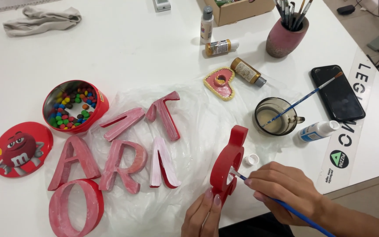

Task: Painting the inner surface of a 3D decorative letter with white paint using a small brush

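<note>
My left hand [203, 215] steadies a red wooden letter [230, 158] standing on edge at the bottom centre. My right hand [286, 186] grips a blue-handled paintbrush [259, 191] whose white-loaded tip touches the letter's side. Several other letters, streaked pink and red, lie on a clear plastic sheet [198, 109] to the left: an O [76, 208], an A [73, 160], an R [124, 164] and a T [165, 114] among them.
A glass mug [277, 116] with a second brush stands right of centre, beside a white paint bottle [316, 131], its cap [251, 159] and a black phone [337, 92]. A heart-shaped piece [221, 82], paint bottles, a brush pot [284, 37], a red candy tin [73, 105] and its lid [20, 148] surround the sheet.
</note>
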